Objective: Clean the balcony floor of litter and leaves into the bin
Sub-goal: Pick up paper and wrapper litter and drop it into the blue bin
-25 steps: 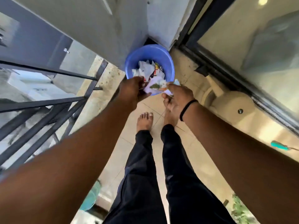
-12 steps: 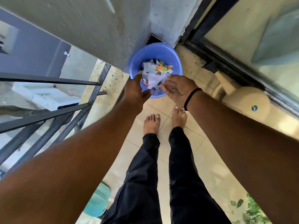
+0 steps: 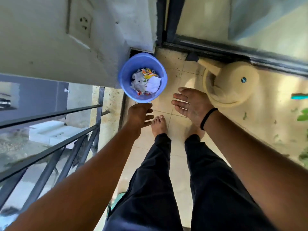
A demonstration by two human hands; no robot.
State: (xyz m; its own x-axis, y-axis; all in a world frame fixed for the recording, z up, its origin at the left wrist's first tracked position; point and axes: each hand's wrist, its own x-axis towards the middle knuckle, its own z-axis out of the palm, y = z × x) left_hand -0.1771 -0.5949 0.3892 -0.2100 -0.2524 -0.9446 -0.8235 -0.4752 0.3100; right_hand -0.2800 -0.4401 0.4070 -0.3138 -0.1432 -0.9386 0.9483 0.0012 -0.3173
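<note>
Both hands hung with fingers spread and held nothing: the left hand [image 3: 139, 116] just on the near side of the blue bin [image 3: 142, 77], the right hand [image 3: 189, 104] palm-up to the bin's near right and a little further from it. The bin stood upright in the far corner against the wall, mouth pointing up, with crumpled litter [image 3: 146, 83] lying inside. Green leaf scraps [image 3: 244, 115] lay on the floor tiles [image 3: 176, 67] well to the right, on the right hand's side, so that hand looked better placed to reach them; their long axis was too small to tell.
</note>
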